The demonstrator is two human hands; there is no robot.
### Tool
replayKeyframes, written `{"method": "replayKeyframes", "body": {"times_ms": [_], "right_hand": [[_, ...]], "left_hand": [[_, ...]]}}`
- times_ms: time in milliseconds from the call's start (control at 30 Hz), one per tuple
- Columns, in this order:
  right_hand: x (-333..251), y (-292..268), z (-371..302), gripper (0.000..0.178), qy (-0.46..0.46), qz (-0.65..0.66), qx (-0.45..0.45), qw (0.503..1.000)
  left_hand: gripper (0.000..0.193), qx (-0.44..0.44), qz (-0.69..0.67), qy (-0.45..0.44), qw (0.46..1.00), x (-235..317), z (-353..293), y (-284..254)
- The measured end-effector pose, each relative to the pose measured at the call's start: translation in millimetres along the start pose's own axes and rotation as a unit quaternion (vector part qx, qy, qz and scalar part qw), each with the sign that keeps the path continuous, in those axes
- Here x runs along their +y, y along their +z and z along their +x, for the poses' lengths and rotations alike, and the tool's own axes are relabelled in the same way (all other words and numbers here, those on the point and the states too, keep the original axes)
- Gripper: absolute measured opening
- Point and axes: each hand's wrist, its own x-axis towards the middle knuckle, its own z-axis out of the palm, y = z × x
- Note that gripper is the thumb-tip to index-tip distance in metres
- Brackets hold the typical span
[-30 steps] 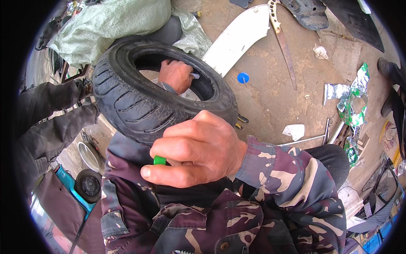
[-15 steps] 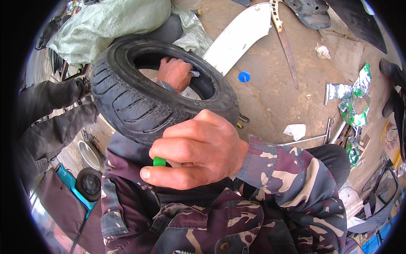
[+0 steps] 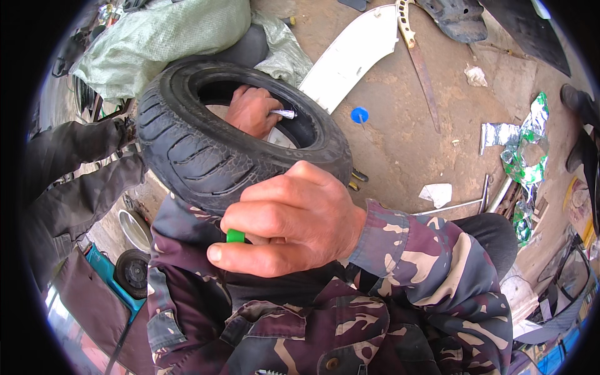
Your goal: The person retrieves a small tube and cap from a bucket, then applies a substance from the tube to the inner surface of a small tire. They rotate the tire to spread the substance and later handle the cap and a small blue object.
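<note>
tyre (image 3: pixel 206 156) | L hand (image 3: pixel 250 109) inside w/ marker (image 3: pixel 282 114) | R hand (image 3: pixel 287 219) near side

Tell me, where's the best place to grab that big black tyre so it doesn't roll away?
Probably the near, treaded side of the tyre, from above. It stands tilted against the person's lap, so that rounded tread faces up and is bare. The left hand is already inside the hole with a small white tube, and the right hand pinches a small green thing.

Bare hands; long camouflage jacket sleeves (image 3: pixel 431 262) in maroon, grey, cream patches, buttoned cuffs, brown button front.
</note>
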Motion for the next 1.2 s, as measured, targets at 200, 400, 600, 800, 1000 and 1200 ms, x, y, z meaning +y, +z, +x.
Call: {"method": "replayKeyframes", "body": {"times_ms": [200,400,600,800,1000,1200], "right_hand": [[0,-1,-1,0.049,0.005,0.001,-0.008,1.0],[3,0,0,0.046,-0.015,-0.027,-0.019,0.999],[0,-4,4,0.044,-0.01,-0.023,-0.059,0.998],[-4,-3,7,0.043,0.032,0.039,-0.045,0.998],[15,-32,19,0.04,0.273,0.027,0.007,0.961],[58,-37,6,0.04,0.452,0.016,-0.037,0.891]], "left_hand": [[0.023,0.084,-0.116,0.106,0.984,-9,-9,-8],[0.02,0.07,-0.368,-0.187,0.908,14,-26,-31],[0.018,0.174,-0.67,-0.142,0.707,39,-19,-37],[0.022,0.061,-0.848,-0.066,0.523,33,-1,-33],[0.023,0.017,-0.884,-0.059,0.463,42,0,-40],[0.025,0.008,-0.889,-0.087,0.45,62,-1,-50]]}}
